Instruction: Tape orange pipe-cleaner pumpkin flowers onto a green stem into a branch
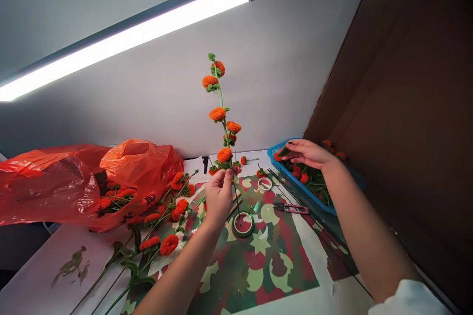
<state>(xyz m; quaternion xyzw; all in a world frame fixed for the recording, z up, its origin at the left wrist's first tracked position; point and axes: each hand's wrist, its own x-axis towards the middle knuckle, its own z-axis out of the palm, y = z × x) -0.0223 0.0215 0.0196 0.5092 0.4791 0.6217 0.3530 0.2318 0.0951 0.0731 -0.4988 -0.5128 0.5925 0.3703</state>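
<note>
Upright in my left hand [219, 192] is a tall artificial flower stem [221, 96], pinched near its lowest bloom. Fuzzy orange blooms and small green leaves are set along it, and a thin dark wire runs down below my fingers. My right hand [308, 153] is over the near-left end of a blue plastic basket [271, 149], its fingers closed around the green part of a small orange flower [277, 156]. More orange flowers with green stems fill the basket. Below the wire, a roll of green tape [233, 226] lies on the mat.
Pink-handled thread snips [295, 209] and a white tape roll [264, 185] lie on the patterned mat [258, 266]. Dark wires [295, 189] run beside the basket. At left are finished flower stems [148, 243] and an orange plastic bag [133, 162] of flowers. A cardboard panel [399, 83] stands at right.
</note>
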